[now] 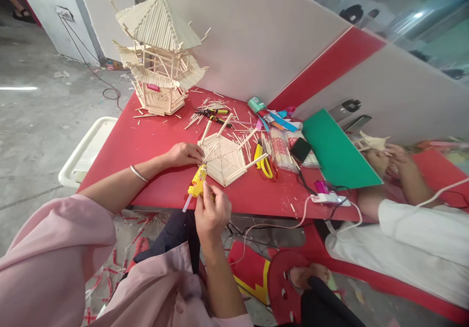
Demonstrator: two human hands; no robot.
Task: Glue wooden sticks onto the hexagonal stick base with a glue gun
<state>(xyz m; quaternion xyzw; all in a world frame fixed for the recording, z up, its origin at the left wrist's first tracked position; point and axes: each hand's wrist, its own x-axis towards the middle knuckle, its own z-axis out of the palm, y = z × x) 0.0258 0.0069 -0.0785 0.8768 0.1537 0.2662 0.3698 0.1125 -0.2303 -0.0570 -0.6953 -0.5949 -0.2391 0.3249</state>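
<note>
My right hand (212,213) is wrapped round a yellow hot glue gun (198,181), with a clear glue stick (187,203) poking out of its back end. The gun's nozzle end is at the near left edge of a flat, many-sided panel of wooden sticks (227,163). Several sticks stand out from the panel's far and right corners. At the panel's left corner, the fingers of my left hand (185,154) are pinched together; whatever is between them is too small to make out. A silvery bracelet (139,173) circles my left wrist.
A tiered stick pagoda (161,58) stands at the table's back left. Black-yellow pliers (216,117), yellow-handled cutters (264,161), stick packs (284,149) and a power strip (330,199) lie on the red table (120,146). Beyond a green board (339,151), another person's hands hold stick work.
</note>
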